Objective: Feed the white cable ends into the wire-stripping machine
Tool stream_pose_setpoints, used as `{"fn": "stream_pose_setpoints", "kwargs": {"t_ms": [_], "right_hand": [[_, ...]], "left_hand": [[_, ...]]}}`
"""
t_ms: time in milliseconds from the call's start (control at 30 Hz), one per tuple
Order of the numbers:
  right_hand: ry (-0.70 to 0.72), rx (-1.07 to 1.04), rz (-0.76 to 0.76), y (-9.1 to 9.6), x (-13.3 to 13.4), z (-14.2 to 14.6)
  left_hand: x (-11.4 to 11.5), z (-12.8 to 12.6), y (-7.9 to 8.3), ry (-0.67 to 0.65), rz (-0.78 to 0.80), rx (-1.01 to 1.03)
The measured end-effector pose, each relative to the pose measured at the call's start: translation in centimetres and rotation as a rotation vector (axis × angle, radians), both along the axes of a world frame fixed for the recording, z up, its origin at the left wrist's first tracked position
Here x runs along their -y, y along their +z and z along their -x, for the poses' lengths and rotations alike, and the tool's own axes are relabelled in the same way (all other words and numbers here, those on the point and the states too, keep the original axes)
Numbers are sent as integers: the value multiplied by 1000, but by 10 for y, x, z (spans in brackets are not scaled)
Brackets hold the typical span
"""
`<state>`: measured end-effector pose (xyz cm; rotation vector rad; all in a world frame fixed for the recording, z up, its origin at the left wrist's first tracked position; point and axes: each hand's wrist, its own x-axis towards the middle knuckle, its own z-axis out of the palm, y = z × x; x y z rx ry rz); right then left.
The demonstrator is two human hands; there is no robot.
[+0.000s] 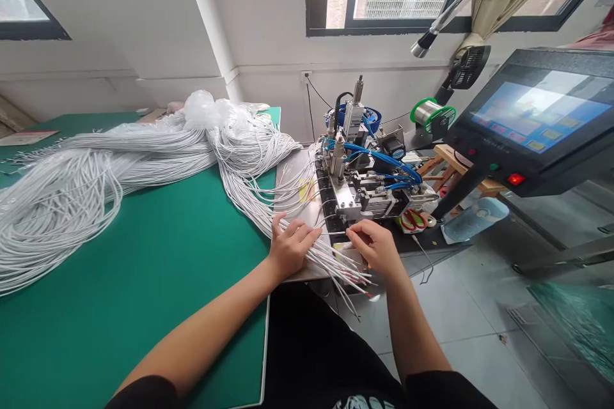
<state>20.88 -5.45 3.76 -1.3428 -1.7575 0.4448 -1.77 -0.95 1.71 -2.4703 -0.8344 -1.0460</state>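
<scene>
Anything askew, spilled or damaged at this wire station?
Nothing looks damaged. The white wires sprawl loosely across the green table, some ends overhanging its edge beside the right hand; the left hand presses them down.

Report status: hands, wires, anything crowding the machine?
Left hand flat on white wire ends. Right hand pinching one wire before the machine. Big wire bundle across green table; scissors beside machine.

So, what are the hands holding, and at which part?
The right hand pinches one thin white wire near its end. The left hand rests flat on the wire bundle; no grasp shows.
</scene>
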Motion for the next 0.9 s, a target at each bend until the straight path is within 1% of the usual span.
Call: {"fn": "stream_pose_setpoints", "kwargs": {"t_ms": [133,300,467,567,667,767,900], "right_hand": [[-8,-2,-39,3,-3,3],[52,-57,-32,7,-3,8],[98,-93,-28,9,0,19],[13,-25,-60,5,-2,17],[-77,102,-55,-3,-7,6],[-115,185,-11,-11,-11,-6],[-149,194,29,-16,-16,-16]], "left_hand": [[0,2,-1,-60,32,7],[-2,4,0,-152,69,-25],[-4,4,-3,-151,80,-67],[-5,2,-4,-132,73,-53],[-5,-1,-4,-112,86,-56],[-5,-3,-3,-92,123,-94],[-7,-4,-3,-91,185,-148]]}}
